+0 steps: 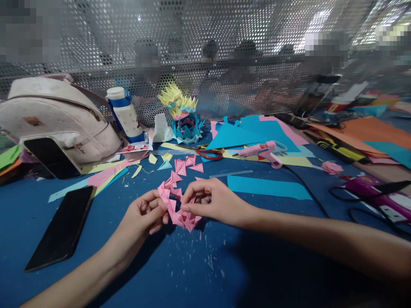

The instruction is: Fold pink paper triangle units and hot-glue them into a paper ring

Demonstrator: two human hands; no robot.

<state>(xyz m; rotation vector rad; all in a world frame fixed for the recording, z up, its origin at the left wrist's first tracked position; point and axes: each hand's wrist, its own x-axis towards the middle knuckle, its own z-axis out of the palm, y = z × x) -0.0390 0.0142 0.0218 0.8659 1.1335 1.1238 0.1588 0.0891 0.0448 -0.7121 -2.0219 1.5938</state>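
Observation:
Between my hands, just above the blue table, is a ring of folded pink paper pieces (185, 219). My left hand (146, 211) pinches the ring's left side between thumb and fingers. At the ring's right inner edge my right hand (213, 199) has its thumb and fingertips closed on a part of it; exactly which fold they grip is hidden. Loose pink paper triangles (180, 167) lie on the table just beyond the ring. Farther back stands a blue folded-paper piece (188, 130) with yellow-tipped paper modules (178, 100) on top.
A pink glue gun (261, 152) lies right of centre, its cord running right. Red-handled scissors (209, 155) and blue paper (268, 187) are near it. At left are a phone (62, 231), a second phone (51, 157), a backpack (61, 115) and a bottle (124, 113). A purple glue gun (379, 196) lies far right.

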